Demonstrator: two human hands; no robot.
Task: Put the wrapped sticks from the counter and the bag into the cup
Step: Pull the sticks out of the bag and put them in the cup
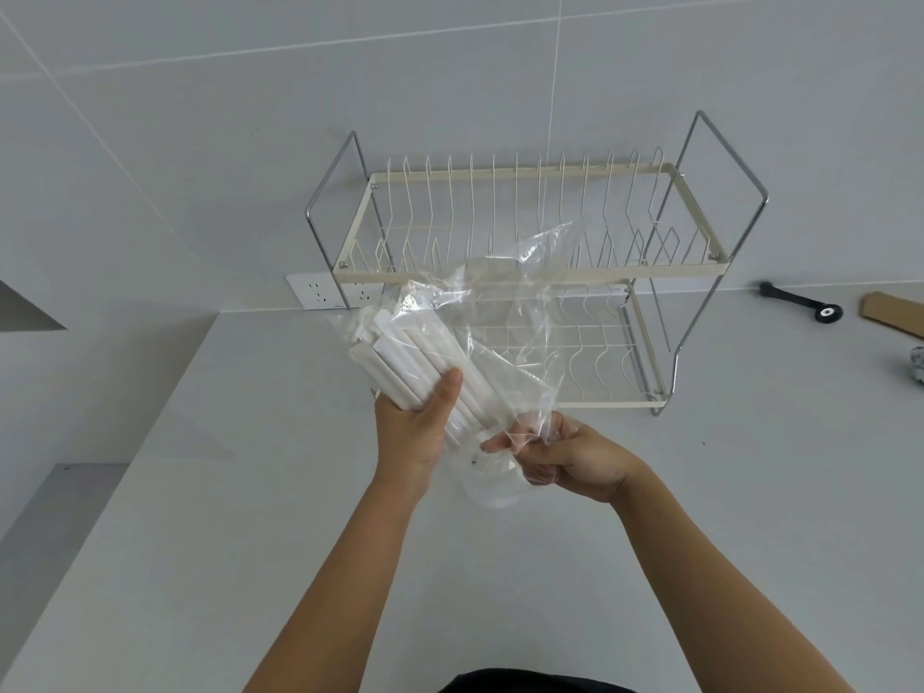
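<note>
Head view: left hand (417, 422) grips wrapped sticks (415, 352); right hand (570, 460) apparently pinches bag (520, 312).

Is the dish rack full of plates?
No, the rack holds no plates on either tier; only its bare wires show behind the bag.

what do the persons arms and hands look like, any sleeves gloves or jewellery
Both forearms are bare right down to the bottom of the view, with no sleeve in sight. The left hand and the right hand wear no gloves, and no ring, watch or bracelet shows. The left thumbnail is short and plain. A strip of dark clothing shows at the bottom edge.
</note>
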